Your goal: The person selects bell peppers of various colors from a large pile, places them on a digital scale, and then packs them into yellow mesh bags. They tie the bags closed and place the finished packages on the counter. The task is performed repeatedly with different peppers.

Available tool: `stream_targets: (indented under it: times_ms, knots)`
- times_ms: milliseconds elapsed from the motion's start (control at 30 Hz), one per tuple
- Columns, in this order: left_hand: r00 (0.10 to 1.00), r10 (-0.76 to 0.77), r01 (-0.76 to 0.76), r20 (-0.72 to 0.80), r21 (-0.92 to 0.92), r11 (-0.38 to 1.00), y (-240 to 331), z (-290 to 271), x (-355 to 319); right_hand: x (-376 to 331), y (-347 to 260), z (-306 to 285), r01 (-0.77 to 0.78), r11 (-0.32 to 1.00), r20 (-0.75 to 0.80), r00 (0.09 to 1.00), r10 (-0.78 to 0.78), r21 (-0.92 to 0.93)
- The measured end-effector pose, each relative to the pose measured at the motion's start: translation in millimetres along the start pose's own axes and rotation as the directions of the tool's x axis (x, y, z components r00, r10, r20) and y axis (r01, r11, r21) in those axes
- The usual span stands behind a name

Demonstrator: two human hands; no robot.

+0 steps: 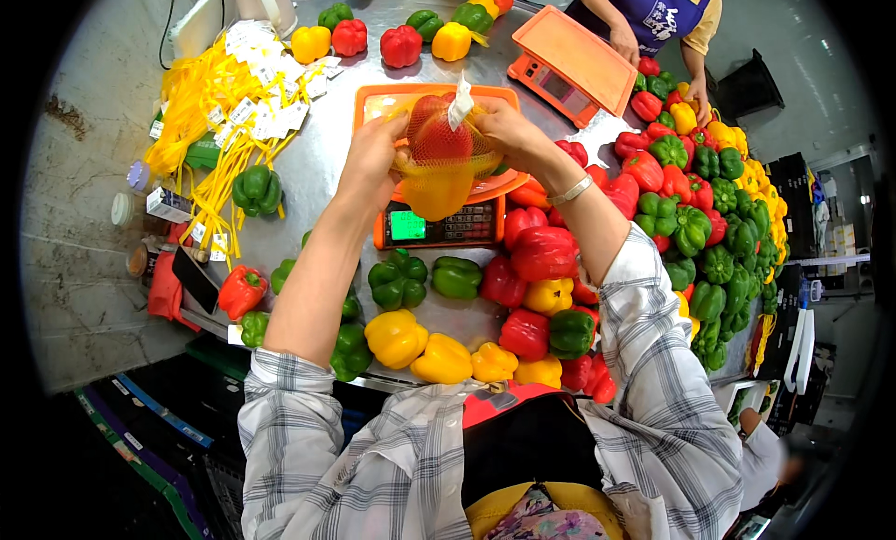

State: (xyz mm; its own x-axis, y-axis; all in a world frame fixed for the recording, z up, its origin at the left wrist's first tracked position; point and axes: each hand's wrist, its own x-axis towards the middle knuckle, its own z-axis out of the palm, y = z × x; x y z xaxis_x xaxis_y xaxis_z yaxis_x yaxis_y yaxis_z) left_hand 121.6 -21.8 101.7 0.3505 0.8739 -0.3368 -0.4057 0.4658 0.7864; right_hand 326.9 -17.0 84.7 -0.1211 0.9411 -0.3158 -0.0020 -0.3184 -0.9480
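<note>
Both my hands grip a yellow mesh bag (431, 155) and hold it up over an orange digital scale (381, 99). Inside the net sit a red bell pepper and, lower down, a yellow one; a white tag (460, 101) sticks up at its top. My left hand (375, 157) has its fingers closed on the net's left side. On the other side my right hand (511, 131) pinches the mesh near the tag. The scale's lit green display (408, 225) shows below the bag, while much of its pan is hidden behind bag and hands.
Yellow net bags with white tags (201, 101) lie heaped at the left. Loose peppers line the table's near edge, including a yellow pepper (396, 338). A large pile of peppers (691, 199) covers the right. Beyond stands a second orange scale (583, 50), near a co-worker's hand (623, 43).
</note>
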Motion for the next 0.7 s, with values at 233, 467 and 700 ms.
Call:
stream_targets:
  times_ms: [233, 467, 700]
  knots:
    - [0.977, -0.209, 0.204, 0.034, -0.415, 0.887, -32.5, -41.2, 15.9, -7.5, 31.7, 1.3, 0.125, 0.932, -0.209, 0.956, -0.205, -0.339]
    - [0.988, -0.025, 0.038, -0.150, 0.086, 0.996, -34.8, -24.4, 16.4, -2.1, 41.0, 2.2, 0.035, 0.862, -0.301, 0.929, -0.214, -0.506]
    - [0.985, 0.138, -0.087, -0.103, 0.392, 0.916, -48.0, -36.4, 22.6, -29.5, 16.1, 24.2, -0.009, 0.845, -0.316, 0.930, -0.190, -0.534]
